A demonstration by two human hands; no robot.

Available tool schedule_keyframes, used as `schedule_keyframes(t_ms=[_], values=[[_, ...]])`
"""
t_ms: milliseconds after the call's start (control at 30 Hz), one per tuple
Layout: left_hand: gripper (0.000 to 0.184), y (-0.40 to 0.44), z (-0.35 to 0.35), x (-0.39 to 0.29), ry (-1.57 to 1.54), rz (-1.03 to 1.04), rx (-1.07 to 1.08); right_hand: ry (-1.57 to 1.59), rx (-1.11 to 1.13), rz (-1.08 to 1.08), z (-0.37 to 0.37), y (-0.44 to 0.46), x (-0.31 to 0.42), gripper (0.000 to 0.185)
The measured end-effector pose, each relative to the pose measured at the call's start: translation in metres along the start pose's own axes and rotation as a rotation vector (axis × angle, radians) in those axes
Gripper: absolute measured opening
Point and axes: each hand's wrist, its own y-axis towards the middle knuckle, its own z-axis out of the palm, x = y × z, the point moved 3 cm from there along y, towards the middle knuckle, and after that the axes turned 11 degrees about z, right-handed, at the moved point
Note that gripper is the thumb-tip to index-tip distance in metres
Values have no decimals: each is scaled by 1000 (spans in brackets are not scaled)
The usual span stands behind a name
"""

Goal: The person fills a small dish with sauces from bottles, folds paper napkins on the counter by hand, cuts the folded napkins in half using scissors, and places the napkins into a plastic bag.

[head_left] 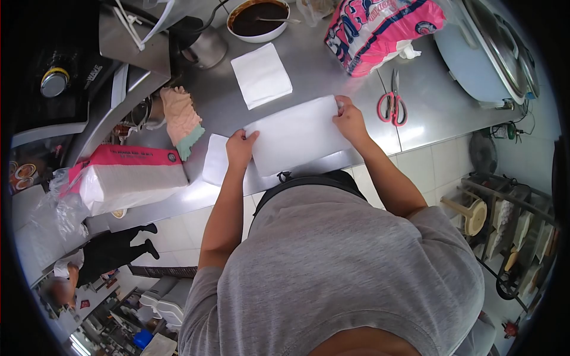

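Both hands hold a white paper napkin (301, 135), partly unfolded into a wide rectangle, at the front edge of the steel counter. My left hand (240, 149) pinches its left edge between thumb and fingers. At its upper right corner, my right hand (350, 121) is closed on the paper. Just beyond lies a folded white napkin stack (262, 76). Another white napkin (215, 160) lies partly behind my left forearm. To the left is a pink-topped pack of napkins (133, 181), its white paper showing.
Scissors with red handles (392, 107) lie right of my right hand. Behind are a pink plastic bag (380, 29), a bowl of dark sauce (259, 24) with a spoon, and a metal jug (208, 50). A peach-and-green cloth (181, 118) lies left. Another person (107, 255) stands at lower left.
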Motion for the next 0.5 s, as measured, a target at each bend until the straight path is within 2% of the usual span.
schedule_keyframes(t_ms=[33,100,133,200,233,300,333,400,500], values=[[37,-1,-2,-6,53,-17,27,-5,25,26,-2,-3,4,52],[38,-5,-10,-22,159,-52,81,-115,-182,-184,-10,-15,22,50],[41,-12,-19,-38,222,62,-36,-172,-289,-289,-13,-22,33,50],[51,-32,-28,-70,338,294,-270,-163,-214,-491,-10,-36,57,50],[56,-33,-18,-73,371,421,-206,-160,-172,-587,-3,-46,67,50],[68,-43,6,-68,434,665,-68,-62,51,-739,28,-65,86,48],[75,-41,22,-63,531,647,44,-83,127,-743,43,-68,91,49],[75,-40,44,-42,594,616,133,-128,276,-757,73,-71,91,53],[79,-35,53,-40,565,595,172,-358,66,-730,71,-50,49,67]])
